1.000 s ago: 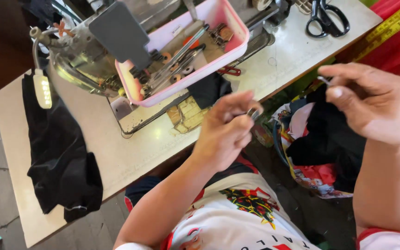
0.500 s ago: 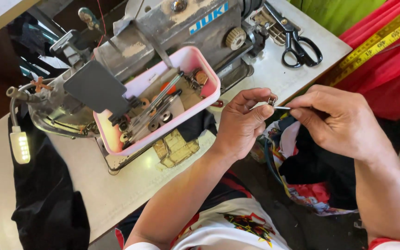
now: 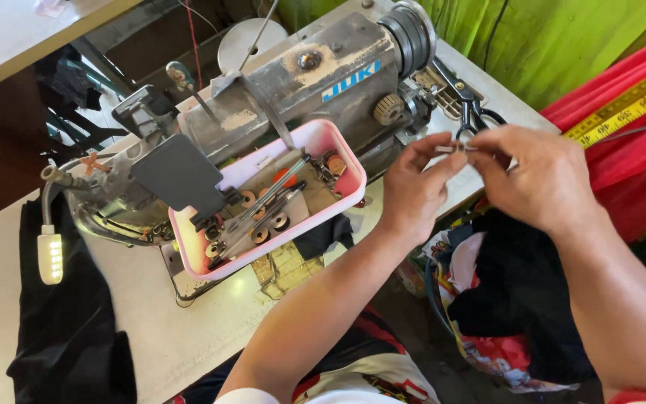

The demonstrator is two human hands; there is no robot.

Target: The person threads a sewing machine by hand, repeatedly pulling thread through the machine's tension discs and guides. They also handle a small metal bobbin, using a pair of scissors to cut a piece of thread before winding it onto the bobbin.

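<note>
My left hand (image 3: 415, 187) and my right hand (image 3: 536, 178) meet fingertip to fingertip over the right end of the sewing table (image 3: 151, 329). Between them they pinch a small metal part (image 3: 451, 149), too small to identify. Both hands hover just in front of the black scissors (image 3: 463, 105) lying on the table. A grey industrial sewing machine (image 3: 300, 82) stands to the left of my hands, with a pink tray (image 3: 349, 168) of bobbins and tools resting against it.
A black cloth (image 3: 69, 337) hangs over the table's left part beside a small lit lamp (image 3: 50, 258). A basket of black and coloured fabric (image 3: 510, 299) sits below my right arm. Red cloth with a yellow measuring tape (image 3: 626, 108) lies at right.
The view has shifted so the machine and tray sit lower left. My two hands, apart a second ago, have come together and now hold the small part between their fingertips higher up near the scissors.
</note>
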